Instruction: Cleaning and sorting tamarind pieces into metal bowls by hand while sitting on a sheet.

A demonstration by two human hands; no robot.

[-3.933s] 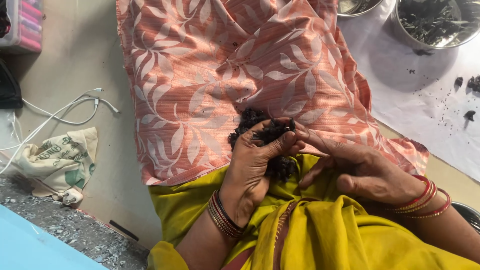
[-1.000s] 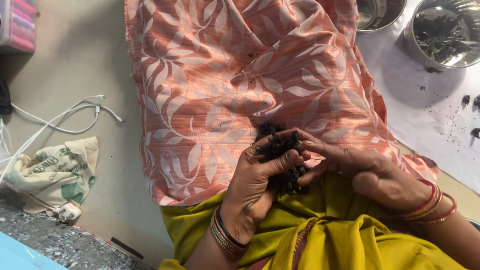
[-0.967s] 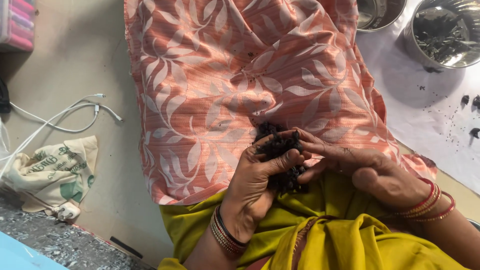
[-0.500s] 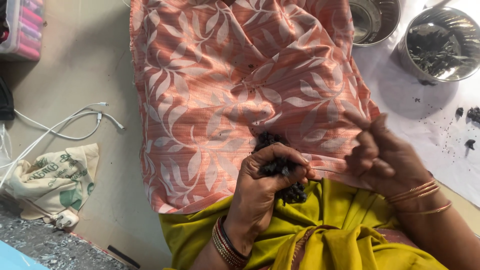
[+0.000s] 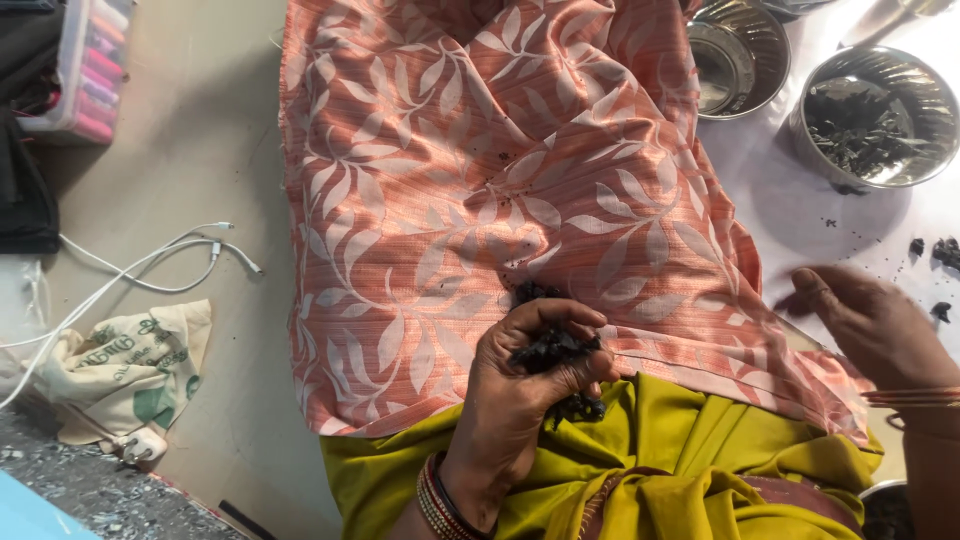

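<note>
My left hand (image 5: 520, 385) is closed around a clump of small dark dried pieces (image 5: 555, 350), held over my lap. Under it lies a salmon-pink cloth with a white leaf pattern (image 5: 480, 180), and below that a yellow-green garment (image 5: 680, 450). My right hand (image 5: 870, 325) is off to the right above a white sheet (image 5: 800, 200), fingers loosely curled; whether it holds a piece I cannot tell. Ahead of it stands a steel bowl of dark dried bits (image 5: 875, 115).
An empty steel bowl (image 5: 735, 55) stands beside the filled one. Loose dark crumbs (image 5: 935, 250) dot the white sheet. At left on the floor lie white cables (image 5: 150, 265), a printed cloth bag (image 5: 125, 365) and a box of pink items (image 5: 85, 70).
My right hand has left the clump and swung out to the right over the white sheet. My left hand keeps its hold on the dark pieces.
</note>
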